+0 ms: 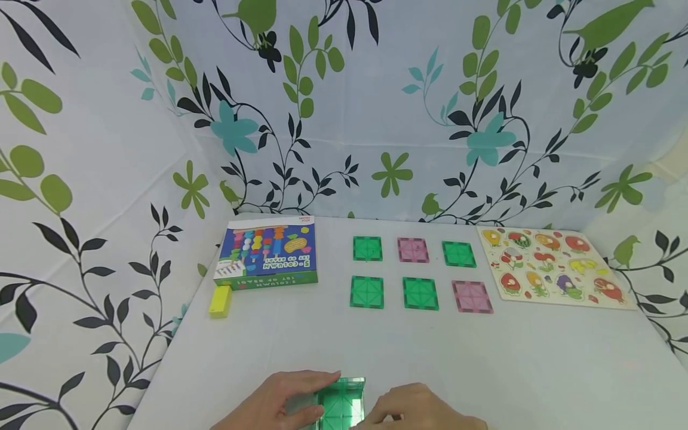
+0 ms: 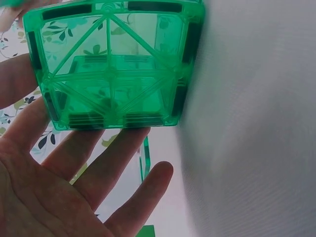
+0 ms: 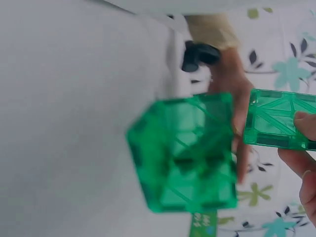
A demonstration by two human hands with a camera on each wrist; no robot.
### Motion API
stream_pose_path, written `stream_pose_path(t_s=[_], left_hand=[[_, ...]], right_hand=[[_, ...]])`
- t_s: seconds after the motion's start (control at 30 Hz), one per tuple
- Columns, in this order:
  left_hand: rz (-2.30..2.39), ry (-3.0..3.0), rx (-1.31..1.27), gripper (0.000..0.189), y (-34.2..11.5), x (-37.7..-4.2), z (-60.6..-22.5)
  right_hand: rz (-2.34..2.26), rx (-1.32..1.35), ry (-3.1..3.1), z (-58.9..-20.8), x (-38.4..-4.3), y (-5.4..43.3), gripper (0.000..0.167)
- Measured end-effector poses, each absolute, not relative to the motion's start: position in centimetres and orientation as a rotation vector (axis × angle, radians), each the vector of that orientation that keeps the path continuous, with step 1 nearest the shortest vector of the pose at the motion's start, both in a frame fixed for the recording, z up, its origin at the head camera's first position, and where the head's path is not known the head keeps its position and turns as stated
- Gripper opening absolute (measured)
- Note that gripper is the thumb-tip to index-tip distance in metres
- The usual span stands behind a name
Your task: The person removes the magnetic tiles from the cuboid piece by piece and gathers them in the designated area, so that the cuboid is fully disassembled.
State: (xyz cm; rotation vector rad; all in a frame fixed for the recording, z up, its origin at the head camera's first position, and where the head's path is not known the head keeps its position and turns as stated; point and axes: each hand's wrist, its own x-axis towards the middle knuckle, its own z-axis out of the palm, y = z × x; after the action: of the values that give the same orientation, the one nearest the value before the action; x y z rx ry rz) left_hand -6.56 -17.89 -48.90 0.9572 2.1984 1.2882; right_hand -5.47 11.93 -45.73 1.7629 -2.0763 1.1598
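Note:
A box-like build of clear green magnetic tiles (image 1: 340, 403) stands at the table's near edge. My left hand (image 1: 285, 401) rests against its left side, fingers fairly straight and index fingertip at the far top corner. In the left wrist view those fingers reach along the lower and left edges of the green build (image 2: 111, 74). My right hand (image 3: 307, 163) pinches a separate green magnetic tile (image 3: 270, 121) between thumb and finger, just beside the build. In the head view my right hand (image 1: 416, 406) hides that tile.
Four green tiles (image 1: 368, 248) and two pink tiles (image 1: 413, 249) lie in two rows mid-table. A blue game box (image 1: 269, 248) with a yellow block (image 1: 220, 301) is at left. A fruit puzzle board (image 1: 556, 266) lies at right. Patterned cloth (image 1: 371, 149) hangs behind.

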Motion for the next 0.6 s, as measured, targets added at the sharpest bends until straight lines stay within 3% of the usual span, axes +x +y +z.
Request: stream_pose_path(t_s=[0.1,0.17,0.47,0.6], left_hand=[[1.303,2.189,0.967,0.047,-17.9,-6.6,-48.9],[1.314,2.175,0.965,0.047,-18.0,-6.6,-49.0],[1.259,2.15,0.881,0.045,-18.1,-6.6,-48.8],[1.247,2.165,0.876,0.045,-18.1,-6.5,-48.8]], right_hand=[[1.097,1.761,-1.917,-44.1,-6.9,12.5,0.053],[1.187,1.71,-1.909,-43.4,-7.8,12.8,0.057],[1.266,1.309,-2.29,-44.2,-13.2,14.6,0.051],[1.189,1.262,-2.445,-46.0,-14.8,14.3,0.048]])
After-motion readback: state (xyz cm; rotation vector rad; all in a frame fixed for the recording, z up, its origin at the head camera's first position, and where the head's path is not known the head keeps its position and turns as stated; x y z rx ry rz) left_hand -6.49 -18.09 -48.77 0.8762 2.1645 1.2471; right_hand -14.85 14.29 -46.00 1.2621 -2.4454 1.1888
